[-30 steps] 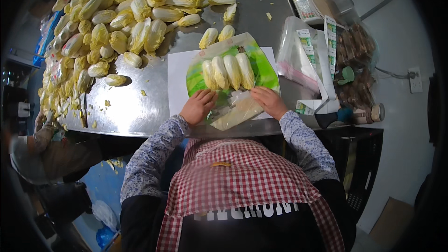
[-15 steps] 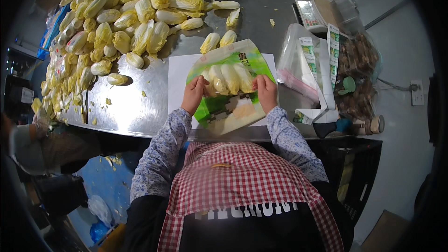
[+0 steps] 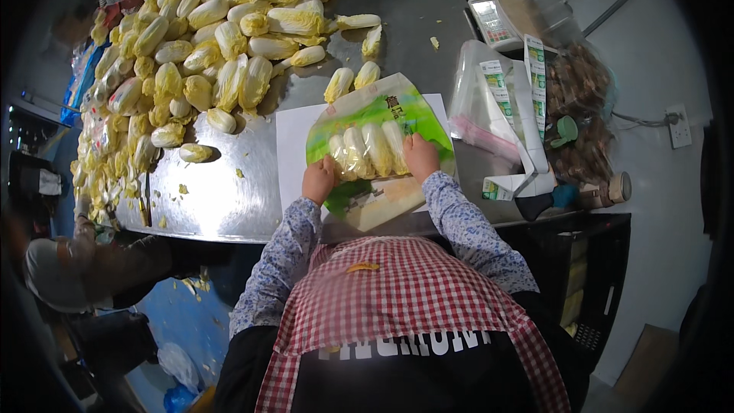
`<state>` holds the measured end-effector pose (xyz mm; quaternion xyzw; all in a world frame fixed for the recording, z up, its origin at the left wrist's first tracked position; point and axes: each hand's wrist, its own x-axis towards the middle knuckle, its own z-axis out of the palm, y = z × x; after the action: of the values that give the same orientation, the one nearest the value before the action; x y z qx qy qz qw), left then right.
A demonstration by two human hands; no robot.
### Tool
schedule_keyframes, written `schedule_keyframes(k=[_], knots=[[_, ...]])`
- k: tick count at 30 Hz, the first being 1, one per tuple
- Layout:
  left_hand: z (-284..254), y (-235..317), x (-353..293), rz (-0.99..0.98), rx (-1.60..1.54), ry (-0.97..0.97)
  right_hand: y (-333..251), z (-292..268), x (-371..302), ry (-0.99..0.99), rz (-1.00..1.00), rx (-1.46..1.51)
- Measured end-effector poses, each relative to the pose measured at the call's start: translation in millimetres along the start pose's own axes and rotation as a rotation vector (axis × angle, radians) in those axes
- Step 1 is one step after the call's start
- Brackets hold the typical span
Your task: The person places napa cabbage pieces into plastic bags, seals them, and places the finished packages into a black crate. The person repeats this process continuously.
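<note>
A green printed plastic bag [image 3: 420,111] lies on a white sheet [image 3: 290,126] in front of me, slightly tilted. Through its clear window several small napa cabbages [image 3: 375,150] show side by side. My left hand [image 3: 319,180] grips the bag at the left end of this row, fingers closed on the film. At the right end, my right hand [image 3: 421,157] is closed on the bag too, its fingertips against the last cabbage. Two loose small cabbages [image 3: 339,85] rest just beyond the bag's far edge.
A big heap of small cabbages [image 3: 200,53] covers the far left of the metal table [image 3: 222,203]. On the right are label strips [image 3: 497,88], clear plastic bags [image 3: 468,69], a scale [image 3: 493,21] and bagged brown items [image 3: 573,92]. Another person [image 3: 69,271] is at the left.
My right hand has shifted inward along the bag, closer to the cabbages. My left hand is lower, and the bag has turned slightly. The whole view has tilted a little.
</note>
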<state>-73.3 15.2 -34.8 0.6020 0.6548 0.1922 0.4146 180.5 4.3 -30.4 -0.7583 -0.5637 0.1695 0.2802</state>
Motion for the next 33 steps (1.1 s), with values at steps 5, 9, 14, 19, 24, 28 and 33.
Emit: schedule_keyframes(k=[5, 9, 14, 19, 24, 28, 33], knots=[[-32.2, 64.2, -36.9, 0.430, -0.063, 0.549, -1.5, -2.9, 1.0, -0.066, -0.007, -0.066], [12.7, 121.1, -45.4, 0.937, 0.162, 0.228, -0.1, -5.7, 2.3, -0.046, -0.051, -0.089], [33.7, 76.5, 1.7, 0.734, 0.566, 0.201, 16.4, -21.2, 7.2, -0.336, 0.259, 0.393], [18.2, 82.0, 5.5, 0.631, 0.642, 0.092, 33.9, -46.9, -0.5, -0.420, 0.734, 0.755], [17.5, 85.4, 6.9, 0.586, 0.672, 0.065, -27.8, -60.0, 1.3, -0.002, -0.140, 0.556], [20.6, 74.7, 2.5, 0.639, 0.573, 0.158, -41.3, -5.7, 18.4, -0.025, -0.616, 0.215], [11.4, 64.4, 4.5, 0.610, 0.329, 0.102, -26.8, 6.9, 21.8, -0.085, -0.540, 0.164]])
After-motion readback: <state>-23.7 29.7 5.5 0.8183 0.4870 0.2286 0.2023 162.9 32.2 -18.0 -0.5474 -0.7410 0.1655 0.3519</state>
